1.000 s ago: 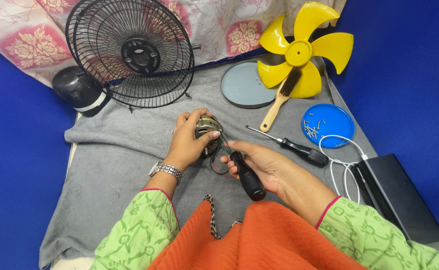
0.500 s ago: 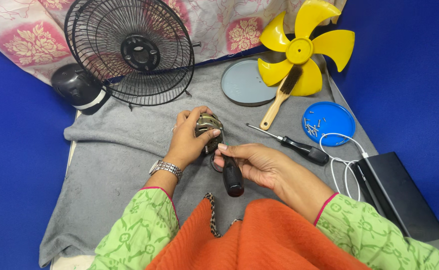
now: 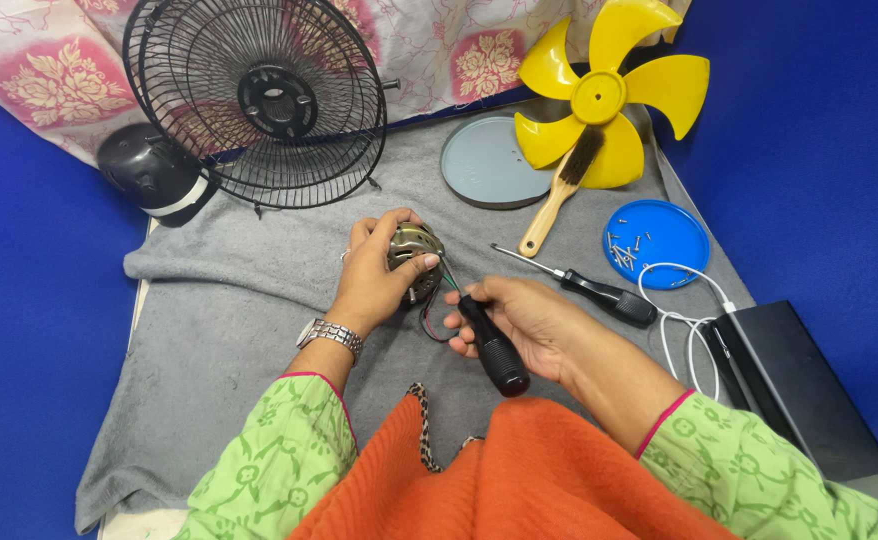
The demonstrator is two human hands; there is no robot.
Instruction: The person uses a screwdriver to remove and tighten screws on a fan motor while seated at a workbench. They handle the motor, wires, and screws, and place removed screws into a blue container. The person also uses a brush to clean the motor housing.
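My left hand (image 3: 374,275) grips a small metal fan motor (image 3: 414,255) with thin coloured wires (image 3: 434,315) hanging from it, held just above the grey cloth (image 3: 249,300). My right hand (image 3: 524,320) holds a screwdriver by its black handle (image 3: 494,350), the tip pointing up towards the motor. A wristwatch (image 3: 329,335) sits on my left wrist.
A black wire fan guard (image 3: 259,100) leans at the back, a black cap (image 3: 149,175) to its left. A grey round plate (image 3: 489,160), yellow fan blade (image 3: 609,100), wooden brush (image 3: 559,190), second screwdriver (image 3: 584,285), blue lid with screws (image 3: 656,242), white cable (image 3: 684,310) and black box (image 3: 794,385) lie right.
The screwdriver handle has swung: it pointed down-right a second ago, went nearly upright, and now tilts down-right again near the motor. My left hand keeps hold of the motor.
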